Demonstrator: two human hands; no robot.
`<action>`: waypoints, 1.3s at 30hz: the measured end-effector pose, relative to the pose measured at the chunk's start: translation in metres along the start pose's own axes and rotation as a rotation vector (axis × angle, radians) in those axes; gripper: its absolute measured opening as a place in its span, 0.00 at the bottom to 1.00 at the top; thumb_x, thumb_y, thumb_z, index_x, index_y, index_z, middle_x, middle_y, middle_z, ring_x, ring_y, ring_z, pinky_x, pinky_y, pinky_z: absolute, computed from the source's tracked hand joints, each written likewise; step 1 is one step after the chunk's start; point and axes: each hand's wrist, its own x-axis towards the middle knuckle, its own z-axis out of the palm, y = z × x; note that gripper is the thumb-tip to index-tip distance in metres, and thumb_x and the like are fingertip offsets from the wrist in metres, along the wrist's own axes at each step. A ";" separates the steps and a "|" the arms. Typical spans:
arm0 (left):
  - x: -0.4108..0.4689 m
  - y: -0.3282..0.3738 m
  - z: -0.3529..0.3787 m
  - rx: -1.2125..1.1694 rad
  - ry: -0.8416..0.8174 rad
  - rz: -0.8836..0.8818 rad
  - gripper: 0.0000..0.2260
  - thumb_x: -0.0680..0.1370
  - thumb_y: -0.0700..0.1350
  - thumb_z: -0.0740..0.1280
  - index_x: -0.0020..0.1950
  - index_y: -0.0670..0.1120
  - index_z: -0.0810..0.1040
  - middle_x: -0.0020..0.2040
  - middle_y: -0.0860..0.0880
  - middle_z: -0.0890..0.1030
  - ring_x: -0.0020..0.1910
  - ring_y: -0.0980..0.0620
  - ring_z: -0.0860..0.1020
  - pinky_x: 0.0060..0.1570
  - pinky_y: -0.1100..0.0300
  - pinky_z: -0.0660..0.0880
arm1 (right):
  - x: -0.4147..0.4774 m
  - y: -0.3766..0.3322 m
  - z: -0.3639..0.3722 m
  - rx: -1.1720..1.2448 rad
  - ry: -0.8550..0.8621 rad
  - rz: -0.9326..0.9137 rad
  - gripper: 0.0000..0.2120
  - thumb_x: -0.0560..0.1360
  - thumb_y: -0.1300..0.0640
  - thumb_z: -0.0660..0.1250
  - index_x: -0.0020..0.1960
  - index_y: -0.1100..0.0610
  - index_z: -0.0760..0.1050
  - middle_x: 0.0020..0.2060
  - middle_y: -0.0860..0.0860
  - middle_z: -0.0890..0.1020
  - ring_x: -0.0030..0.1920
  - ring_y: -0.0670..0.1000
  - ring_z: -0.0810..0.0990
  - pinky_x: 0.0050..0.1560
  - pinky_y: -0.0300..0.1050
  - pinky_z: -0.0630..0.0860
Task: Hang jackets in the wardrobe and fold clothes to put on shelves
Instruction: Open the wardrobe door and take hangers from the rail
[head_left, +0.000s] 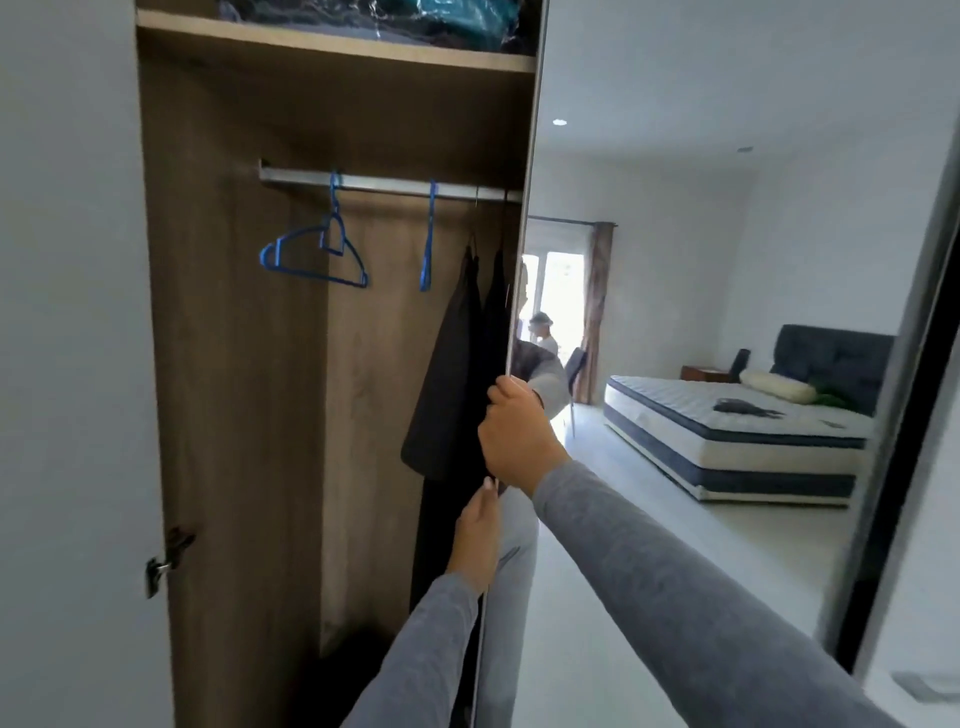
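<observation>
Step in hand: access to the wardrobe (234, 364). Both hands are at the free edge of the mirrored door (649, 182), centre of the frame. No garment is being carried.
Right hand (519, 436): fingers curled round the door edge, a firm grip, centre of the frame.
Left hand (475, 540): directly below the right hand, laid against the same edge. Its fingers are hidden behind the edge, so the grip cannot be told.
Dark jackets (452, 389): already hanging at the right end of the rail (389, 184), just beside the door edge and both hands.
Free hangers: one blue hanger (311, 260) at the left of the rail and a second blue hanger (427, 244) at mid-rail, both bare.
Top shelf (332, 44): upper centre of the frame, holding bagged items.
Remaining work: a dark garment (743, 405) lies on the bed (737, 431), seen in the door's reflection at the right. It probably awaits hanging or folding.
Next move: judged to need a level slide of the door along its track, keeping the hanging fabric out of the edge.
</observation>
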 end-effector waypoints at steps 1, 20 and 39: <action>-0.007 0.003 0.001 0.004 0.005 0.010 0.19 0.83 0.51 0.52 0.69 0.45 0.71 0.65 0.49 0.75 0.67 0.52 0.70 0.70 0.55 0.63 | -0.008 -0.004 -0.010 -0.114 -0.115 -0.030 0.09 0.56 0.62 0.80 0.29 0.60 0.80 0.33 0.55 0.82 0.42 0.56 0.78 0.51 0.47 0.73; -0.216 0.024 0.013 0.176 -0.358 0.120 0.18 0.82 0.52 0.53 0.67 0.46 0.71 0.58 0.58 0.71 0.62 0.58 0.69 0.57 0.68 0.62 | -0.171 -0.047 -0.189 -0.597 -0.179 -0.133 0.04 0.54 0.54 0.73 0.27 0.53 0.81 0.26 0.48 0.79 0.37 0.52 0.79 0.57 0.45 0.75; -0.350 0.027 0.197 0.313 -0.764 0.355 0.26 0.82 0.53 0.52 0.77 0.48 0.48 0.78 0.53 0.49 0.76 0.54 0.52 0.69 0.64 0.50 | -0.336 0.059 -0.343 -0.768 -0.329 0.210 0.08 0.56 0.62 0.70 0.34 0.56 0.84 0.49 0.56 0.83 0.58 0.58 0.79 0.69 0.50 0.64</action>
